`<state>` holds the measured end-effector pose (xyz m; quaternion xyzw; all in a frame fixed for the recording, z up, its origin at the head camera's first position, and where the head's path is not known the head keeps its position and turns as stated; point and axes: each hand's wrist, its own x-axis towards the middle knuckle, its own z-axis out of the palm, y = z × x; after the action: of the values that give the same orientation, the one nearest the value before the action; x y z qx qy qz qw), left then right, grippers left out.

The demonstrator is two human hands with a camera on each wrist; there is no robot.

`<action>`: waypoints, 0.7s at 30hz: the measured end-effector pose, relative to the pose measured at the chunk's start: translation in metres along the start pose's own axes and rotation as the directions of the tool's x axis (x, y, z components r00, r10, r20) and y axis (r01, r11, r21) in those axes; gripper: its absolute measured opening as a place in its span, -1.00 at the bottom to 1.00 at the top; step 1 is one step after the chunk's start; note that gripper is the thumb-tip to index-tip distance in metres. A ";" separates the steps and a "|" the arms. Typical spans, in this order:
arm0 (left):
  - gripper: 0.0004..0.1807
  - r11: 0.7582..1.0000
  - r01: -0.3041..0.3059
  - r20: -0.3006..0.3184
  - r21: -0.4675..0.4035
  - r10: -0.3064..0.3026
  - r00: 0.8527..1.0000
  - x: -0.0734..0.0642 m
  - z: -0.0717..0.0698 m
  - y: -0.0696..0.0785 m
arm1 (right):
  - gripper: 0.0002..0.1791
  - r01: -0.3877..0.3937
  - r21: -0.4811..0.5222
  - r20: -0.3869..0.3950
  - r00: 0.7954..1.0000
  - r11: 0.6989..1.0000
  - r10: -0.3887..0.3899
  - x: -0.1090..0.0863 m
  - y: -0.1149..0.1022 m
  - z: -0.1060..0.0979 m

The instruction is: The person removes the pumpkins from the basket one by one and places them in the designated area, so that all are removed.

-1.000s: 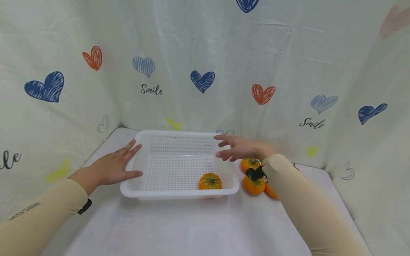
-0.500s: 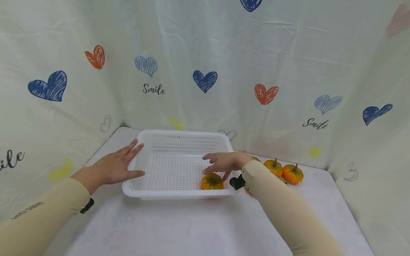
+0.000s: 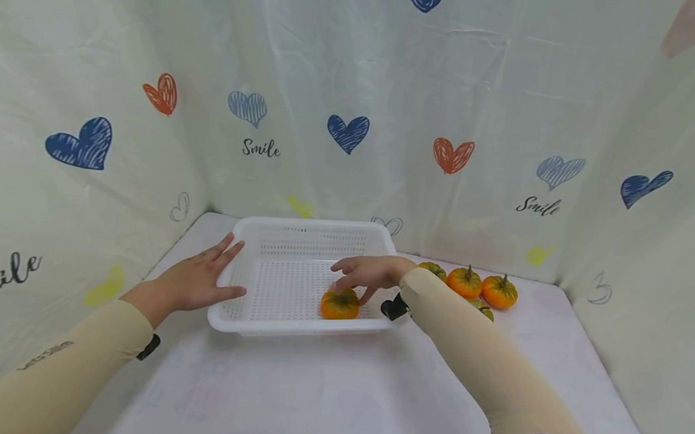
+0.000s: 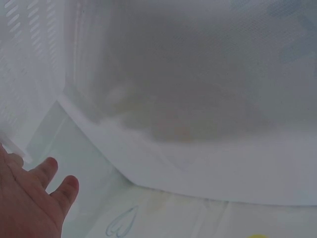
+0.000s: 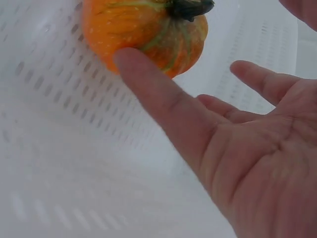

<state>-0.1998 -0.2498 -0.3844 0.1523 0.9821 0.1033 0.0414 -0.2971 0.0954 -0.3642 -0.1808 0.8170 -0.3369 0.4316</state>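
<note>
A white perforated basket [image 3: 299,330] holds one small orange pumpkin [image 3: 339,305] near its front right. My right hand [image 3: 370,273] reaches over the basket's right side. In the right wrist view, one straight digit touches the side of the pumpkin [image 5: 143,29], below its dark green stem, and the other fingers spread apart. At the basket's left rim lies my left hand [image 3: 191,280], its fingers straight and spread. Part of the left hand [image 4: 29,198] shows in the left wrist view, beside the basket's outer wall.
Several more small pumpkins stand on the white-covered table [image 3: 313,387] right of the basket, among them two orange pumpkins [image 3: 464,282] [image 3: 499,293]; the right forearm partly hides others. A heart-printed curtain [image 3: 356,78] encloses the back and sides.
My right hand has come down from above the basket's right rim to the pumpkin. The pumpkin has shifted left inside the basket. My left hand stays at the left rim.
</note>
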 end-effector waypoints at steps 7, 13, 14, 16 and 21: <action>0.06 1.000 -0.003 -0.005 0.007 0.003 1.000 0.003 0.002 -0.002 | -0.20 0.085 0.064 0.022 0.996 0.994 -0.087 0.015 -0.013 0.002; 0.07 1.000 -0.007 -0.012 -0.001 0.007 1.000 0.004 0.003 -0.004 | -0.31 0.132 0.019 0.054 0.990 0.991 -0.133 0.030 -0.008 -0.001; 0.07 1.000 -0.006 -0.010 0.001 0.006 1.000 0.004 0.003 -0.004 | -0.32 0.138 0.004 0.062 0.988 0.990 -0.138 0.032 -0.006 -0.002; 0.07 1.000 -0.005 -0.010 0.004 0.005 1.000 0.004 0.003 -0.004 | -0.34 0.148 -0.029 0.085 0.986 0.989 -0.145 0.034 -0.003 -0.003; 0.06 1.000 -0.004 -0.012 0.001 0.004 1.000 0.002 0.002 -0.003 | -0.30 0.174 -0.069 0.163 0.973 0.982 -0.161 0.038 0.003 -0.003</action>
<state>-0.2022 -0.2515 -0.3873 0.1534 0.9821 0.1040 0.0350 -0.3212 0.0764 -0.3866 -0.2926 0.7757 -0.3228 0.4565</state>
